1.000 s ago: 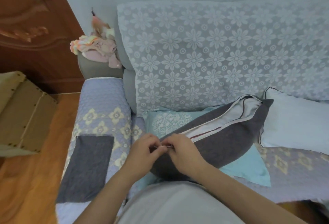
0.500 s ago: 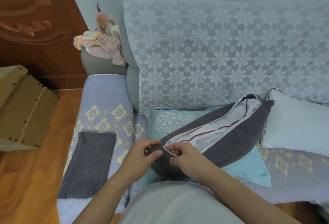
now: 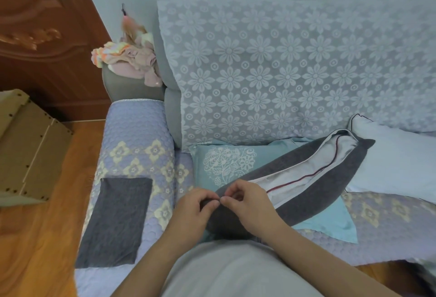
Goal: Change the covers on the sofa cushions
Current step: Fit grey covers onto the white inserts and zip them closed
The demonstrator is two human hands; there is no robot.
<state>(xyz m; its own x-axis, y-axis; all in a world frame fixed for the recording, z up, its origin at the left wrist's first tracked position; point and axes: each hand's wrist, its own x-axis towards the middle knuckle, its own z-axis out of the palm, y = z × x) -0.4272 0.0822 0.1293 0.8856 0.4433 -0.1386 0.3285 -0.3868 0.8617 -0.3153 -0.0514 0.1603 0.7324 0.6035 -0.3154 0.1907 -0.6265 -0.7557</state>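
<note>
Both hands, left hand (image 3: 191,209) and right hand (image 3: 250,204), pinch one grey cushion cover (image 3: 313,192) at its corner

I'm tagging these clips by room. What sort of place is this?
Most likely a home living room: a sofa with quilted covers and a lace throw, a carved wooden door, wood flooring.

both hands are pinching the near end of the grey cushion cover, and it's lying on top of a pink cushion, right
Not quite. In the head view both the left hand and the right hand do pinch the near end of the grey cushion cover, but the cushion under it is light blue with a white floral print, not pink.
</note>
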